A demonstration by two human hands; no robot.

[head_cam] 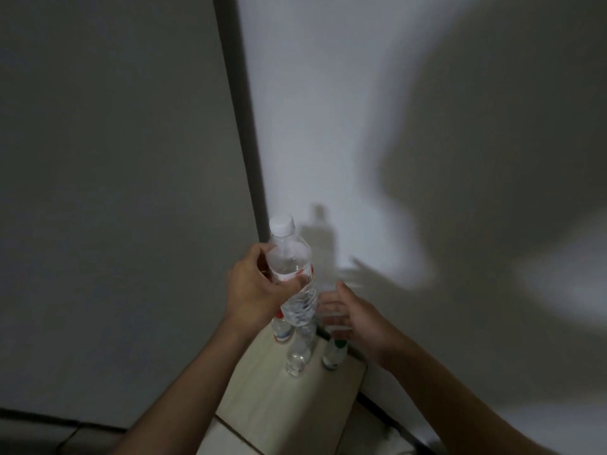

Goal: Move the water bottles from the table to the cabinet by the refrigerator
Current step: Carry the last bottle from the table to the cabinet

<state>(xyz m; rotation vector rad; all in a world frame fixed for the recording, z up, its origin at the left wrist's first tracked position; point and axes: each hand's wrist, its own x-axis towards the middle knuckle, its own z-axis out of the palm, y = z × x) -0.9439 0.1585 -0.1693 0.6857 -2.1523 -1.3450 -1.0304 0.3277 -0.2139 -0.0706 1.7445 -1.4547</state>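
My left hand (254,285) grips a clear water bottle (292,274) with a white cap, held upright and slightly tilted above the pale wooden cabinet top (262,399). My right hand (356,318) is blurred, its fingers straight, just right of the bottle and holding nothing. Below the held bottle, three more bottles stand on the cabinet top near the wall: one with a red band (282,330), a clear one (299,353) in the middle, and one with a green cap (335,353) on the right.
The grey refrigerator side (115,192) fills the left, with a dark edge strip (243,110) against the white wall (361,110). Tiled floor (82,438) shows at the bottom left. Shadows of my arms fall on the wall.
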